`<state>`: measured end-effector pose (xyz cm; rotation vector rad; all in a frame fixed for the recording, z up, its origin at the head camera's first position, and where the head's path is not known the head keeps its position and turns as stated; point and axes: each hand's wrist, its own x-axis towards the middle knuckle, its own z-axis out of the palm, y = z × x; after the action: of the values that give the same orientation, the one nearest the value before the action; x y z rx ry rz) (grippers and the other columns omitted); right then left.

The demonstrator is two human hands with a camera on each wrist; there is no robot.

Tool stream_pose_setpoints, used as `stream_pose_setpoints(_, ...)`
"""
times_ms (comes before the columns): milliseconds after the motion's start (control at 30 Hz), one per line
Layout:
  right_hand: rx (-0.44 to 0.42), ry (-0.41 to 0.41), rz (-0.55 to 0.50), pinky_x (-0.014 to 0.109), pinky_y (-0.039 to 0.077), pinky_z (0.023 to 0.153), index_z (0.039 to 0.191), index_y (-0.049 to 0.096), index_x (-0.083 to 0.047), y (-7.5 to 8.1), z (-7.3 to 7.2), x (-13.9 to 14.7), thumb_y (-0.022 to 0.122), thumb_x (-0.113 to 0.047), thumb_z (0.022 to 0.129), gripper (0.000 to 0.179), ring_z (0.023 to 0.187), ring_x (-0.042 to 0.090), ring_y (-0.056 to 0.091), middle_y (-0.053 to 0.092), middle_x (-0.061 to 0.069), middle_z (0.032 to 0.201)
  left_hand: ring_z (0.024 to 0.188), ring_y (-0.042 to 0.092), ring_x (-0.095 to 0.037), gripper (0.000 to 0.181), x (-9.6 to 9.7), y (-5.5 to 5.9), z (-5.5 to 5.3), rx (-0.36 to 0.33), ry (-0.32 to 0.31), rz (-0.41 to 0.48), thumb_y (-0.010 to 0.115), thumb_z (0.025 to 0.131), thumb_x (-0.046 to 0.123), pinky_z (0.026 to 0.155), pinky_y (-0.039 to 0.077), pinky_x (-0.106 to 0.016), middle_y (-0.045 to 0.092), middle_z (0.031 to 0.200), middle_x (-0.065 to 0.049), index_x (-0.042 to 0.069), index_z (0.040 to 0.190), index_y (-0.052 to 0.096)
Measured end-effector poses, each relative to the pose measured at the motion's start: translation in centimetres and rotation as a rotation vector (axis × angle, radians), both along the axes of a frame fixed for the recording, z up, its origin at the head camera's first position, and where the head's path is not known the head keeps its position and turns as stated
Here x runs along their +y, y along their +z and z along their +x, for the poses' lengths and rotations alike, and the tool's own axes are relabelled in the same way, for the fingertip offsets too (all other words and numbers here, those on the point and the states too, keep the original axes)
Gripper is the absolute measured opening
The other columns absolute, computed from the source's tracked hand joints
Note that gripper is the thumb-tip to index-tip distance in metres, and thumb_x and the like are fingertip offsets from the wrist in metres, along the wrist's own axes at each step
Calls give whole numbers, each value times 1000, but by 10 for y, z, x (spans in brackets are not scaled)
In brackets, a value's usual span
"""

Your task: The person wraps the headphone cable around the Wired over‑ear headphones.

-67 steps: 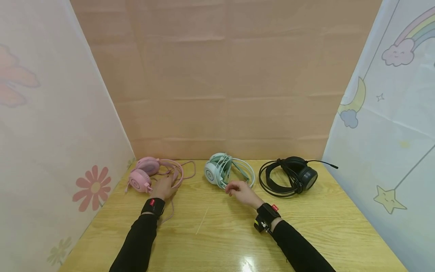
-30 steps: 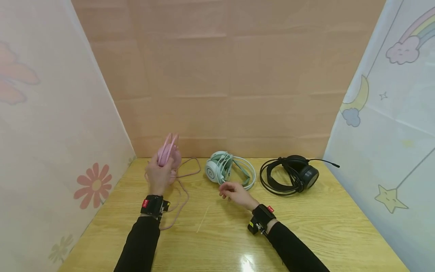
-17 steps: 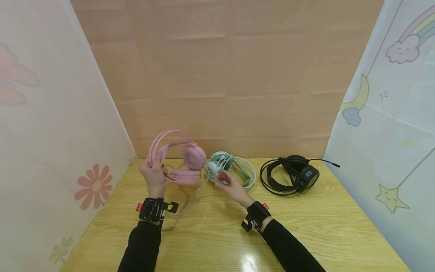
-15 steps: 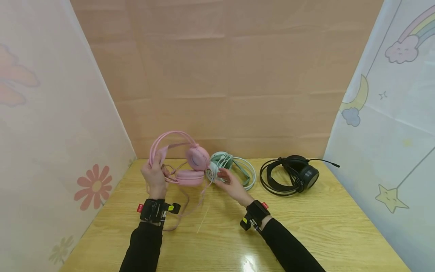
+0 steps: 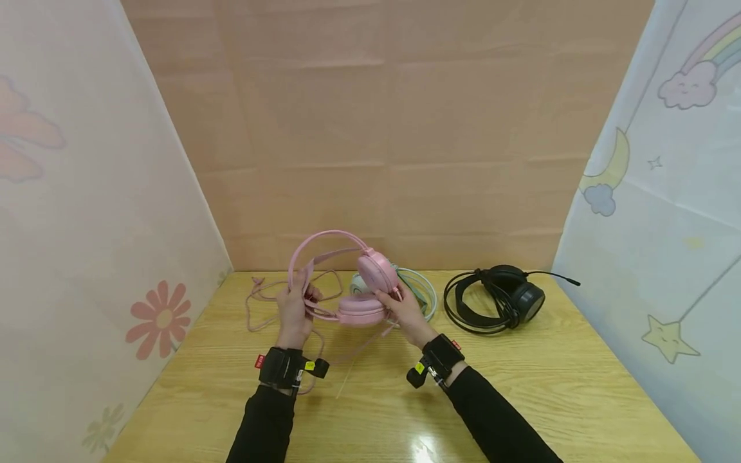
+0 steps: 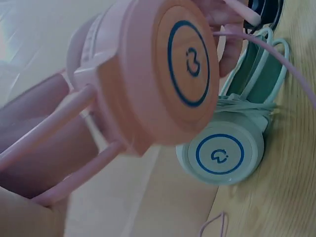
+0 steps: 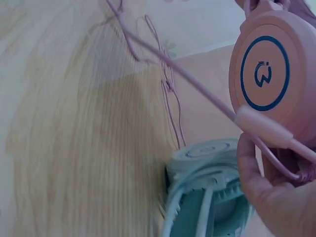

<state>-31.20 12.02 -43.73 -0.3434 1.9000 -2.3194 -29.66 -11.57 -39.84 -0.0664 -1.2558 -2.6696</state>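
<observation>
Pink headphones are held up off the table between both hands, earcups toward the right. My left hand grips them by the headband. At the other end my right hand holds the earcups, its thumb on the lower one. A blue-ringed logo marks the pink earcup in the left wrist view. Their pink cable hangs past the right hand and trails over the table. Mint green headphones, wrapped in their own cord, lie behind and are partly hidden by the pink pair in the head view.
A black headset with coiled cable and a boom microphone lies at the back right of the wooden table. Brown paper covers the back wall. Printed white panels close off both sides.
The left hand has lifted the pink headphones from the back left, turned them and carried them right. The right hand has moved up and taken hold of the earcups.
</observation>
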Motion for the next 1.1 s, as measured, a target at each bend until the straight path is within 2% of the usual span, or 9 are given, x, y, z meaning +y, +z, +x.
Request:
stream_pose_setpoints(167,0,-65,49,32,54,83,146,37,-12,4,-7,14,65,-25,96,59,113,24,59,51,12,136,51,58,-11,21,-1,-5,-3,-1,-50,-233,67,94,16,51,50,-24,56,57,1,8,103,50)
stream_pose_setpoints(333,40,-79,96,37,55,85,146,39,-14,16,-8,28,68,-18,93,60,110,28,62,53,16,133,52,63,-13,28,-2,-9,-3,-88,-144,-310,63,93,0,57,56,-27,60,60,0,5,115,45)
stream_pose_setpoints(433,53,-88,162,31,54,82,147,38,-16,23,-7,33,69,-20,93,62,107,18,61,52,15,137,55,63,-15,21,3,-10,-3,-87,-154,-273,52,92,-7,63,58,-30,58,64,-2,3,108,44)
stream_pose_setpoints(567,79,-110,212,32,55,65,146,40,-19,32,-6,40,70,-22,92,62,101,14,60,51,15,138,49,56,-13,21,16,-12,-5,-91,-137,-148,48,88,-10,56,55,-28,52,59,-2,9,86,41)
stream_pose_setpoints(733,68,-118,240,51,50,42,141,47,-22,37,-6,46,72,-25,91,55,51,15,59,62,14,118,40,48,-10,36,30,-15,-6,-172,-66,-116,64,93,11,47,51,-26,42,46,2,15,65,42)
stream_pose_setpoints(800,46,-108,244,49,47,36,140,48,-22,37,-7,49,72,-26,90,55,36,17,51,65,13,109,40,50,-10,33,32,-18,-5,-184,-42,-157,65,94,17,48,53,-27,43,46,2,12,68,46)
stream_pose_setpoints(900,24,-93,232,38,45,33,142,46,-21,38,-8,52,72,-25,91,57,33,15,49,65,18,110,43,55,-13,9,32,-19,-4,-148,-25,-213,57,96,12,51,56,-30,46,52,0,8,89,54)
stream_pose_setpoints(967,18,-84,217,33,44,32,144,44,-20,38,-8,55,71,-21,92,58,35,15,49,63,22,116,45,57,-14,4,30,-19,-5,-118,-30,-220,49,96,5,53,56,-32,49,56,-2,5,95,53)
stream_pose_setpoints(1100,45,-73,224,30,43,33,146,42,-19,41,-9,57,69,-17,92,60,40,14,50,61,22,123,47,52,-14,13,26,-17,-6,-101,-93,-153,44,88,-7,55,52,-29,48,57,-3,0,97,50)
